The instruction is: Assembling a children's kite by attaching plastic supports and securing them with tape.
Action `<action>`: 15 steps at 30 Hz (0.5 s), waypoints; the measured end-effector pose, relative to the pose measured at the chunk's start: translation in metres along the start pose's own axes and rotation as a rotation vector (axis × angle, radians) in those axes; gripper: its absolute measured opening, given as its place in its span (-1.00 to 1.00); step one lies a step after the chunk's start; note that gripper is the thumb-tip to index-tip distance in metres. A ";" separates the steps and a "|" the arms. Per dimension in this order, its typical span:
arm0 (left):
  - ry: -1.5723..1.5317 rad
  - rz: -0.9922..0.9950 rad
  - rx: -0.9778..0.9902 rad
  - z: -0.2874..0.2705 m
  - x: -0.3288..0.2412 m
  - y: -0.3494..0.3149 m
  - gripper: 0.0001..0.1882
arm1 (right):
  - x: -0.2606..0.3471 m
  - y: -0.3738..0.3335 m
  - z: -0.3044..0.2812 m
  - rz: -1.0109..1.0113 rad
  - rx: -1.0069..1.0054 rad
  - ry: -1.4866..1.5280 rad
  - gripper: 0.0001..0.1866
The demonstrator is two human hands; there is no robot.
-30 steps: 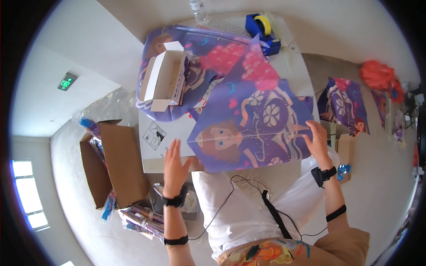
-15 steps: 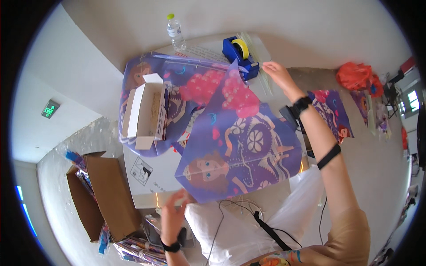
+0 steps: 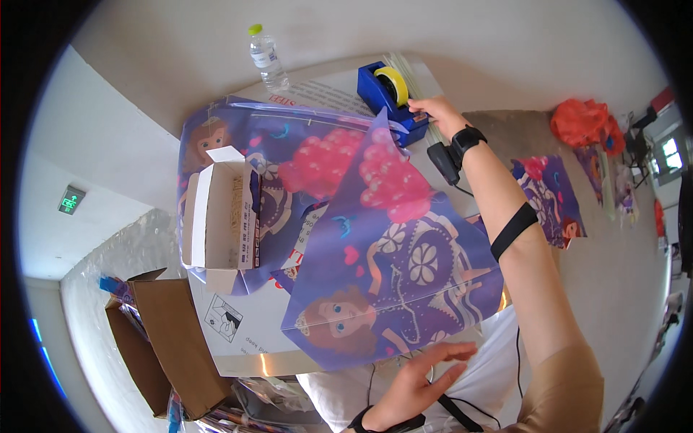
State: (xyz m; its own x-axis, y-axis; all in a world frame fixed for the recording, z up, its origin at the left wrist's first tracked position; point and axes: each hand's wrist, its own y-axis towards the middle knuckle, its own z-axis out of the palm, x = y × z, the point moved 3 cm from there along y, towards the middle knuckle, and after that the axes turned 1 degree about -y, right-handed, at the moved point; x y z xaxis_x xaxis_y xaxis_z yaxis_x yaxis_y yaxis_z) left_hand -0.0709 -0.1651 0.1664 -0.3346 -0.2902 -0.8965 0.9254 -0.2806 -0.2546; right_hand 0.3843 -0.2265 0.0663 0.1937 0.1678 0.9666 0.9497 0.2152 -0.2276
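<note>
At the far side of the table, my right hand (image 3: 439,114) is at the front end of a blue tape dispenser (image 3: 375,90) holding a yellow roll of tape (image 3: 393,85). Its thumb and finger are pinched together; any tape between them is too small to make out. A purple printed plastic sheet (image 3: 354,270) with a cartoon princess and pink balloons lies folded slantwise across the table, overhanging its near edge. Just below that edge, over my lap, my left hand (image 3: 424,379) is open, fingers stretched and thumb apart, holding nothing.
An open white carton (image 3: 213,216) stands on more printed sheet (image 3: 317,162) at the left. Behind are a water bottle (image 3: 267,61) and thin pale strips (image 3: 399,63). A brown cardboard box (image 3: 177,332) stands left of the table; a red plastic bag (image 3: 581,123) lies far right.
My right hand has moved left onto the dispenser's front end. My left hand has swung right, from the table's near left edge to below the sheet's near edge. The view has shifted slightly.
</note>
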 end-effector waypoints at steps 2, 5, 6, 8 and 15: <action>-0.006 -0.007 -0.016 -0.004 -0.009 0.008 -0.71 | 0.003 -0.001 -0.001 -0.019 -0.024 0.010 -0.79; -0.337 -0.006 -0.083 -0.010 -0.013 0.018 -0.72 | 0.003 0.002 -0.005 -0.013 -0.087 0.066 -0.79; -0.332 -0.013 -0.083 -0.011 -0.015 0.020 -0.72 | -0.002 0.002 -0.003 0.023 -0.115 0.120 -0.79; -0.378 -0.032 -0.142 -0.011 -0.016 0.023 -0.74 | -0.008 -0.002 -0.003 0.028 -0.117 0.166 -0.78; -0.338 -0.076 -0.169 -0.010 -0.014 0.025 -0.75 | -0.008 -0.004 -0.001 0.048 -0.062 0.176 -0.69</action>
State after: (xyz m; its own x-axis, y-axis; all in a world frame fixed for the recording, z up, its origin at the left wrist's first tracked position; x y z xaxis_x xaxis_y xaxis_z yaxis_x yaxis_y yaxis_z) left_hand -0.0418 -0.1590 0.1688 -0.4171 -0.5678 -0.7097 0.9025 -0.1662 -0.3974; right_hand 0.3793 -0.2295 0.0590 0.2741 0.0041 0.9617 0.9506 0.1501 -0.2715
